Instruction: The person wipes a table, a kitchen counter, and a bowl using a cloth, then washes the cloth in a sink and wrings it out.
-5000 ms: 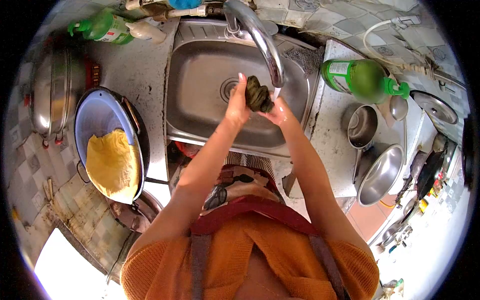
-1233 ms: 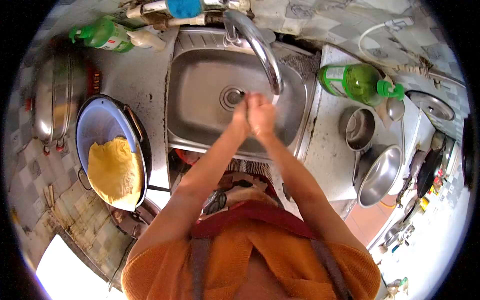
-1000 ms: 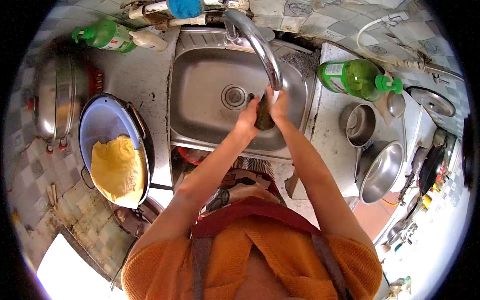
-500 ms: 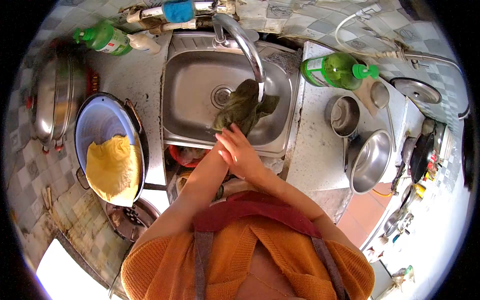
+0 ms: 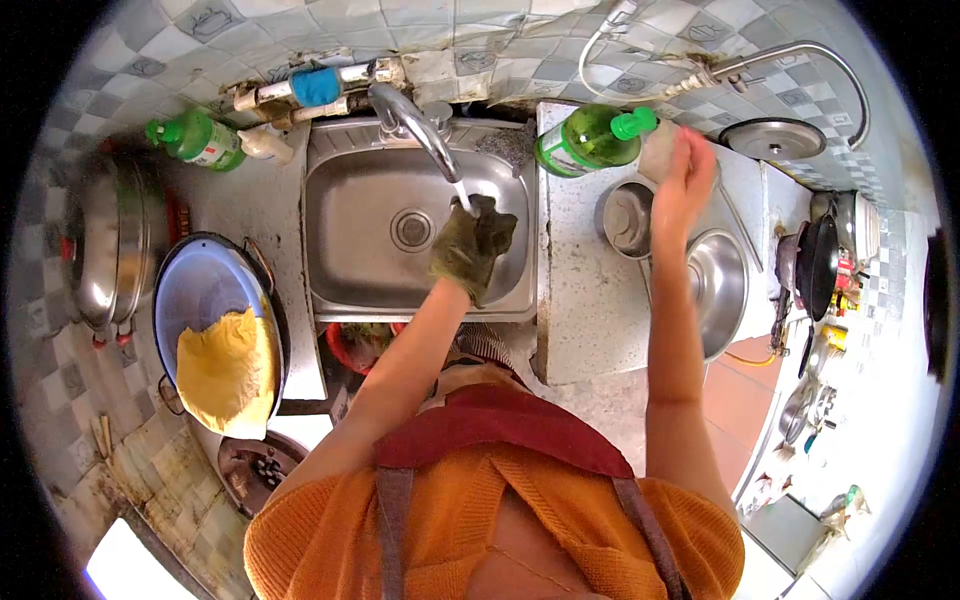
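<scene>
Having been withdrawn from the left hand (image 5: 455, 289), the right hand (image 5: 683, 182) is held near the green bottle (image 5: 600, 143), blurred fingers (image 5: 699, 158) kept close together; under dark cloth (image 5: 478, 238), left fingers cannot be judged.

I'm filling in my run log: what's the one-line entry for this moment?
Left hand: covered by dark green cloth | Right hand: open, near green bottle | Faucet: running onto cloth
</scene>
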A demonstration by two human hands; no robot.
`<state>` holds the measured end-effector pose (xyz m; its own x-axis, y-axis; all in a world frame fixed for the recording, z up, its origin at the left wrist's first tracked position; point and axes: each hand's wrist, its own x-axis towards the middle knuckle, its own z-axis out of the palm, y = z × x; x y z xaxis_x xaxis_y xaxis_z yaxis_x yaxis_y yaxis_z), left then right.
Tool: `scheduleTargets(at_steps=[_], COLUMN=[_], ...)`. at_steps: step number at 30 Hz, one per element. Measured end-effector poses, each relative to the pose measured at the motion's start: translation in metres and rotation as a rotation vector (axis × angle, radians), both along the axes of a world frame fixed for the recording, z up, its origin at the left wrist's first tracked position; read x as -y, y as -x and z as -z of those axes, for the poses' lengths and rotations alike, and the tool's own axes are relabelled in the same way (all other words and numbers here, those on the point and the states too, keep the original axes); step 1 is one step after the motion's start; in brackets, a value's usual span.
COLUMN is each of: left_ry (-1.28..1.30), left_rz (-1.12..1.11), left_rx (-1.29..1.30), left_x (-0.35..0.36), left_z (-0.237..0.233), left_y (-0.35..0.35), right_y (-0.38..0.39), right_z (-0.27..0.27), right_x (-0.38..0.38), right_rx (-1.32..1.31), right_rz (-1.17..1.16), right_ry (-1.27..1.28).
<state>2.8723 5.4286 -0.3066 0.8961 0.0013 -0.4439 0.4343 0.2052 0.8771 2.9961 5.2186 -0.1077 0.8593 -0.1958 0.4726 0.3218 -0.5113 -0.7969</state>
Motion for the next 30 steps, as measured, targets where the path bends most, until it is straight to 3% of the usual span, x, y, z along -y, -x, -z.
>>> scheduleTargets(at_steps=[2, 3, 5, 6, 8, 9, 13, 17, 20, 21, 23, 24, 26, 28, 29, 30], left_ry=[-1.612, -1.613, 0.234, 0.234, -0.549, -1.137, -1.341, -1.195, -0.748, -0.750, -0.033, -0.038, -0.592, -1.164, -1.456, -1.472], left_rz=[0.305, 0.302, -0.107, -0.102, -0.036, -0.166, -0.032, -0.092, 0.013, 0.008, -0.207, -0.208, -0.151, -0.079, -0.036, -0.039], left_rx=[0.735, 0.748, 0.532, 0.536, 0.726, 1.091, 1.140, 1.110, 0.893, 0.898, 0.923, 0.927, 1.074, 1.146, 1.150, 1.126], left_x=[0.017, 0.027, 0.042, 0.045, 0.048, 0.050, 0.053, 0.065, 0.071, 0.074, 0.080, 0.078, 0.067, 0.051, 0.040, 0.031], left_z=[-0.018, -0.039, -0.107, -0.142, -0.195, -0.170, -0.183, -0.144, -0.140, -0.148, -0.164, -0.168, -0.174, -0.174, -0.172, -0.173], left_y=[-0.010, -0.019, -0.041, -0.048, -0.061, -0.089, -0.114, -0.131, -0.127, -0.126, -0.118, -0.113, -0.106, -0.096, -0.090, -0.078], right_y=[-0.057, -0.084, -0.105, -0.113, -0.123, -0.123, -0.121, -0.095, -0.092, -0.091, -0.087, -0.087, -0.085, -0.078, -0.064, -0.033], right_z=[-0.008, -0.005, -0.020, -0.015, 0.000, 0.005, 0.018, 0.003, 0.010, 0.009, 0.006, 0.006, 0.007, 0.008, 0.006, -0.005], right_x=[0.004, 0.007, -0.015, -0.020, -0.025, -0.026, -0.029, -0.047, -0.048, -0.052, -0.055, -0.053, -0.049, -0.045, -0.040, -0.041], right_rx=[-0.096, -0.169, -0.552, -0.548, -0.718, -0.710, -0.586, -0.500, -0.436, -0.439, -0.438, -0.425, -0.402, 0.015, 0.115, 0.210], right_rz=[-0.126, -0.223, -0.320, -0.316, -0.427, -0.384, -0.263, -0.135, -0.066, -0.002, 0.061, 0.073, 0.073, -0.012, -0.022, -0.034], right_ry=[0.099, 0.171, 0.057, 0.055, 0.288, 0.363, 0.475, 0.652, 0.693, 0.674, 0.647, 0.595, 0.540, 0.029, -0.015, -0.061])
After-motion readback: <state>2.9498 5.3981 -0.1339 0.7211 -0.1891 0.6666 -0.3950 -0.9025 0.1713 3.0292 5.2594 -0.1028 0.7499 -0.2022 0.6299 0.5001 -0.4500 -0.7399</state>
